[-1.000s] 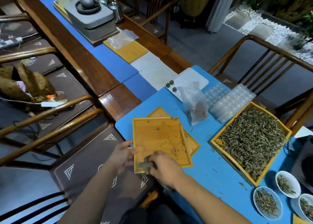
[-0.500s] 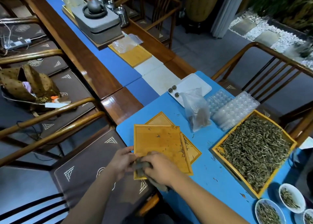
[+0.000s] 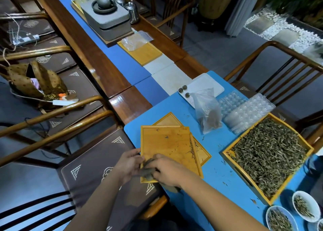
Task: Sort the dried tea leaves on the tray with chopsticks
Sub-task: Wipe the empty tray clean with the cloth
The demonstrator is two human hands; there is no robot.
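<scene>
A small bamboo tray (image 3: 167, 143) lies tilted on top of a second one (image 3: 203, 154) near the front-left corner of the blue table. A few stray tea leaves (image 3: 191, 150) cling along its right rim. My left hand (image 3: 128, 162) grips the tray's near-left edge. My right hand (image 3: 167, 171) presses a grey cloth (image 3: 147, 172) onto the tray's near end, touching my left hand. To the right, a large bamboo tray (image 3: 225, 152) holds a full bed of dried tea leaves (image 3: 267, 153). No chopsticks are in view.
White bowls of tea leaves (image 3: 279, 220) stand at the front right. A plastic bag (image 3: 208, 111), clear blister trays (image 3: 248, 111) and a white tray (image 3: 206, 83) sit behind. Wooden chairs flank the table; a cushioned seat (image 3: 97, 160) lies under my left arm.
My right hand slid the grey cloth leftward along the small tray's near end until it met my left hand. The left hand kept its grip on the tray edge.
</scene>
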